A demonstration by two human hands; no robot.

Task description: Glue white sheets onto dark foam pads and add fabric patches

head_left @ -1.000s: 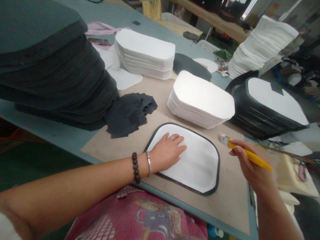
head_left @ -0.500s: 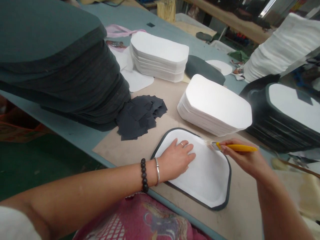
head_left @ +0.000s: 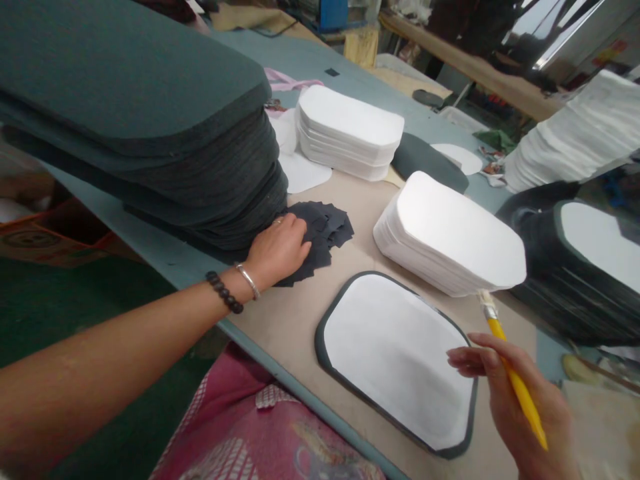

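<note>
My left hand (head_left: 280, 248) rests with curled fingers on a pile of small dark squares (head_left: 325, 230); its fingertips are hidden, so what they grip does not show. In my right hand (head_left: 523, 393) is a yellow-handled brush (head_left: 523, 400), held upright with its bristles up near the front white stack. Between the hands lies a white rounded panel (head_left: 395, 353) on a slightly larger dark panel (head_left: 320, 343), whose edge shows all around it.
A tall stack of dark panels (head_left: 200, 180) leans at the left. Two stacks of white panels (head_left: 450, 233) (head_left: 350, 130) stand behind the work. Dark panels topped with white (head_left: 600, 240) and a tall white pile (head_left: 575, 127) are at the right.
My left hand has left the white panel and moved up and left onto the dark squares. My right hand has drawn back towards me, lifting the brush off the panel and turning it upright.
</note>
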